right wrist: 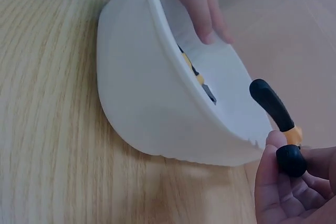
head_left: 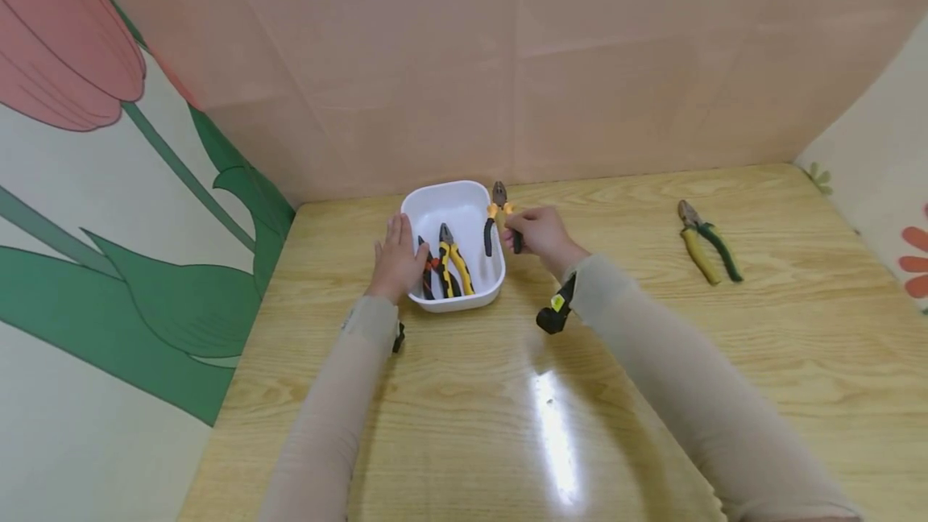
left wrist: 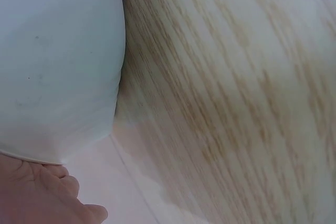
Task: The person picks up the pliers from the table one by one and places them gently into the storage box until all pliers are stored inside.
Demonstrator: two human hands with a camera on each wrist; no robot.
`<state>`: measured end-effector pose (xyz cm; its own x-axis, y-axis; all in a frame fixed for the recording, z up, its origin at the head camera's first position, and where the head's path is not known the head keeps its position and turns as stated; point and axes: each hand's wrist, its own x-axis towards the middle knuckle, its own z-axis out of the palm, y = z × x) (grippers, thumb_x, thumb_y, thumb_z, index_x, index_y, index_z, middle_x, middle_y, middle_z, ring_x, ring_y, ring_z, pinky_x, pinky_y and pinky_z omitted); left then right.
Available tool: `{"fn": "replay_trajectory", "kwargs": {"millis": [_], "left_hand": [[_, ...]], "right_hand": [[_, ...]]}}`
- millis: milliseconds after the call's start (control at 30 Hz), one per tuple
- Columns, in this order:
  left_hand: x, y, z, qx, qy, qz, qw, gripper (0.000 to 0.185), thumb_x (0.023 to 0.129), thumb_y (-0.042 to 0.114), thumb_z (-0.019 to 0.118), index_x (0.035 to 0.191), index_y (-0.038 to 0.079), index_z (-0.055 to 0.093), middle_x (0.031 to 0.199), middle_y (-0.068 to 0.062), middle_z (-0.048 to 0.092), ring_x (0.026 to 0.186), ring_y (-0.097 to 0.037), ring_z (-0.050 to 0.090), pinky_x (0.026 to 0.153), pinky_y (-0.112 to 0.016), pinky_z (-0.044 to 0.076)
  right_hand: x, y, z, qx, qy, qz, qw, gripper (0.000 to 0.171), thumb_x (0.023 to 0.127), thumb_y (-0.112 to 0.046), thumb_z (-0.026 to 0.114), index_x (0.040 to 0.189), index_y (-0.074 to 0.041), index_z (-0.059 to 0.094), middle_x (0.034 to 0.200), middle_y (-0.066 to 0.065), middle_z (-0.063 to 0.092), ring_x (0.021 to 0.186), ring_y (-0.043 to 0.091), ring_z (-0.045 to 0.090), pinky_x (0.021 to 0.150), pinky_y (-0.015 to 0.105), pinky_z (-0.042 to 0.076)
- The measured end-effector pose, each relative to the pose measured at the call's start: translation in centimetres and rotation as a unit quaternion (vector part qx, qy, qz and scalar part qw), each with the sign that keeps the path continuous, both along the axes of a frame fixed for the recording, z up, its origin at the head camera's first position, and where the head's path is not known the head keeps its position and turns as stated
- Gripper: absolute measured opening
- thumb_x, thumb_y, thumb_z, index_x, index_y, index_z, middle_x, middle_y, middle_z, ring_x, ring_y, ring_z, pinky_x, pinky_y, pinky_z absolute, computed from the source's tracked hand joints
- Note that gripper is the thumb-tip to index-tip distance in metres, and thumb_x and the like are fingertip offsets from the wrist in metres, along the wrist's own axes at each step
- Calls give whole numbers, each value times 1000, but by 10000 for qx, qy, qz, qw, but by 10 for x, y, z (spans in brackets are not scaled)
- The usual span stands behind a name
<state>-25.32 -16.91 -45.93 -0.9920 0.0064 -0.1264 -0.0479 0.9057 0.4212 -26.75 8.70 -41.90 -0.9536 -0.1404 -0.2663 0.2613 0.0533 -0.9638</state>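
**Pliers held over the rim of the white tub**

The wooden desk (head_left: 652,393) carries a white plastic tub (head_left: 457,208) near the back wall, and well off to the right lie green-and-yellow pliers (head_left: 705,250) on their own. The tub looks light and smooth-walled, likely to skid on the varnished wood if nudged; the left hand (head_left: 397,260) rests against its left side, fingers fairly straight and lying along the rim. Inside it lie yellow-handled pliers (head_left: 455,263) and, beside them, a darker pair (head_left: 428,268).

The right hand (head_left: 540,234) pinches black-and-orange pliers (head_left: 497,216) by one handle, nose up, at the tub's right edge. Steel pliers are stiff and heavy for their size, hinged, so the free handle swings; the rubbery sleeves look like the surest place to grip.

The right wrist view shows that pinch closely: fingers (right wrist: 273,182) curled round one black handle end, the other handle standing free over the rim. The left wrist view shows only tub wall, desk grain and part of the hand.
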Motion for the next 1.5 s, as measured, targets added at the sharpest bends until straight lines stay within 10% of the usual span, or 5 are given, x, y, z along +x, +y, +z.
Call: {"fn": "replay_trajectory", "kwargs": {"millis": [1233,1500], "left_hand": [[-1,0,-4,92,268,-79,9996,75,109,39,39,162,2,1,170,-17,-1,156,-34,1,123,-60,5],[-1,-1,-3,176,228,-86,9995,75,108,39,40,162,2,1,170,-15,-3,156,-33,0,123,-60,5]], "right_hand": [[12,-47,-2,362,77,437,9984,31,106,-4,50,115,24,60,87,28,71,64,19,70,84,46,61],[13,-49,-7,1095,399,564,9916,29,106,-9,51,108,15,66,88,23,73,71,21,73,70,29,62]]}}
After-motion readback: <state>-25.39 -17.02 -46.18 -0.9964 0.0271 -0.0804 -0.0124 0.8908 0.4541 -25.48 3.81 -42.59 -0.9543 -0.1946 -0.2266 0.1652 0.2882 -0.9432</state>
